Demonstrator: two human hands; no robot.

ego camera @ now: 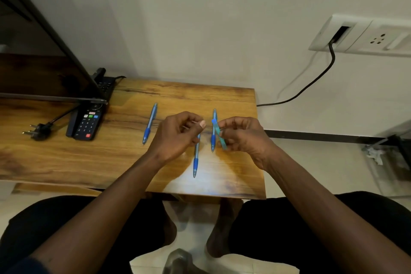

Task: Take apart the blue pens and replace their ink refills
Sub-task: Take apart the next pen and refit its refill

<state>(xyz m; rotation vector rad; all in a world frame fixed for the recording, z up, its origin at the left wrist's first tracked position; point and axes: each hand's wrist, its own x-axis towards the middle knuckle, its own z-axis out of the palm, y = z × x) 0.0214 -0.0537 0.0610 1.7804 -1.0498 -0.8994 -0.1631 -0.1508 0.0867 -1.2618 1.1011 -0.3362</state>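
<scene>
Nearest us, one blue pen (195, 162) lies on the table (66, 162), its far end hidden under our left hand (178, 134), probably queued for later. That hand's fingers curl toward the thumb; we cannot tell whether they pinch some small part. Our right hand (243, 138) clamps a translucent barrel piece (216, 127) between thumb and fingers, held off the wood, we judge, for working. Between the hands lies a second pen (213, 141). A third pen (150, 123) lies left of the left hand, toward the remote (87, 124).
</scene>
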